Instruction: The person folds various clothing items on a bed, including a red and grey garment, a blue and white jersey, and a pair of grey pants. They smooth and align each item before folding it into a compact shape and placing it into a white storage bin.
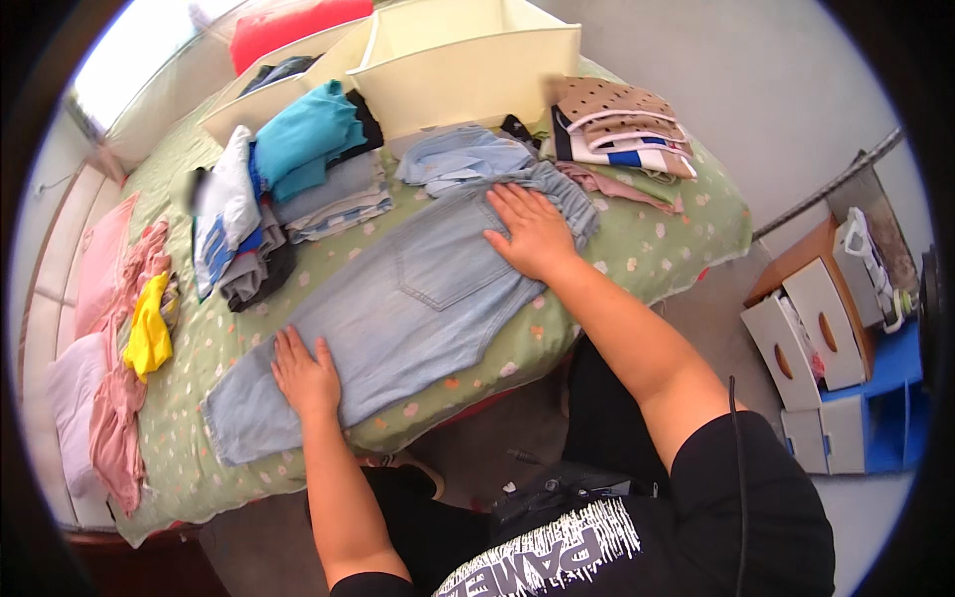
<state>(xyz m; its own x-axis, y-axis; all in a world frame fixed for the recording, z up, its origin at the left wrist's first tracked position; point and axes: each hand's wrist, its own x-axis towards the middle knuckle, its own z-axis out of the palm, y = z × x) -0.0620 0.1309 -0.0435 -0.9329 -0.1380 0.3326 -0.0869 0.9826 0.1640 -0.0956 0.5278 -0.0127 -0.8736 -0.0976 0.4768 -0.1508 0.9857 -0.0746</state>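
Note:
A pair of light blue jeans (373,313), folded lengthwise with a back pocket facing up, lies across the floral green bedspread (642,276). My left hand (307,377) rests flat on the lower leg, near the hem, fingers apart. Near the elastic waistband, my right hand (531,233) is laid flat on the denim with its thumb spread. Neither hand grips the cloth. Just beyond the waistband lies a folded light blue denim garment (466,157).
Behind are a cream fabric storage box (466,78) and folded stacks: a teal garment (310,138), grey and white clothes (242,224), a polka-dot brown garment (619,108). Yellow cloth (151,328) and pink clothing (116,440) lie left. A small cabinet (821,328) stands right.

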